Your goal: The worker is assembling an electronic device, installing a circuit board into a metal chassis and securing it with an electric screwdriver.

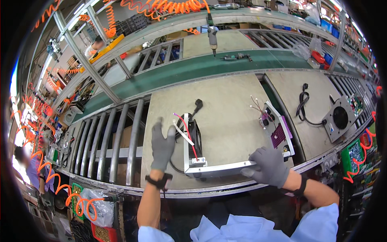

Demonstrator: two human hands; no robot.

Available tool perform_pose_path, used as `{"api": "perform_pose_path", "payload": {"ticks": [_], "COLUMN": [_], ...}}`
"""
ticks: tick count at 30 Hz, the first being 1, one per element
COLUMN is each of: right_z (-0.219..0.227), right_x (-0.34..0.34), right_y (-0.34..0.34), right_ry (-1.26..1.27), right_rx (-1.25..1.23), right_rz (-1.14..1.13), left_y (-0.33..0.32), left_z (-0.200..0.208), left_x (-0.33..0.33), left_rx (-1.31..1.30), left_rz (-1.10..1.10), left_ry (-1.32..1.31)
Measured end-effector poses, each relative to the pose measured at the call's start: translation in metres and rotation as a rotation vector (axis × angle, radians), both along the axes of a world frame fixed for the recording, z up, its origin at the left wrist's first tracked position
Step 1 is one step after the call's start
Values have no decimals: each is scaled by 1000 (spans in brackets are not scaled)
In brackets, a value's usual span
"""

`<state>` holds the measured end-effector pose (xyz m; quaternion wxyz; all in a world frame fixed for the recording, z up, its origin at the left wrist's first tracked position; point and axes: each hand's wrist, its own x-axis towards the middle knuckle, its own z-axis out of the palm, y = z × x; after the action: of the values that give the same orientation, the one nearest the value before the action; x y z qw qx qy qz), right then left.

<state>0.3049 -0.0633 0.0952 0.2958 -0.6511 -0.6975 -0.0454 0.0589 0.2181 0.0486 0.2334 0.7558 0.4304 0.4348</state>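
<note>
Steel rollers (136, 135) flank a pale board (229, 121) bearing the open metal frame (221, 167). The left hand (163, 147) has its grip spread beside it; the right hand (268, 166) pinches its near edge. One purple part (278, 136) seems mounted; nearby wires (254, 105) look unconnected.

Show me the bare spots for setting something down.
Widest: middle of the centre board, between the black plug and the wire bundle, beyond the metal frame's front bar. A smaller patch: the right board, on the person's side of the black cord. Crowded: the frame's left side, near the left hand, and around the purple part, near the right hand.
</note>
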Motion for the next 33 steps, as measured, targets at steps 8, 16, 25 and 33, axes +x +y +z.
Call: {"api": "perform_pose_path", "payload": {"ticks": [8,16,25,33], "right_z": [54,43,-35,-62], "right_x": [13,-46,-79,-86], "right_y": [41,6,77,118], "right_ry": [-39,-392,-162,-16], "right_rx": [-879,-889,-876,-1013], "right_rz": [286,337,232,286], "left_y": [-112,-186,-215,-222], "left_z": [42,-5,-35,-37], "left_x": [-5,-47,-50,-52], "left_rx": [401,629,638,628], "left_rz": [-613,-401,-261,-222], "left_ry": [646,511,459,421]}}
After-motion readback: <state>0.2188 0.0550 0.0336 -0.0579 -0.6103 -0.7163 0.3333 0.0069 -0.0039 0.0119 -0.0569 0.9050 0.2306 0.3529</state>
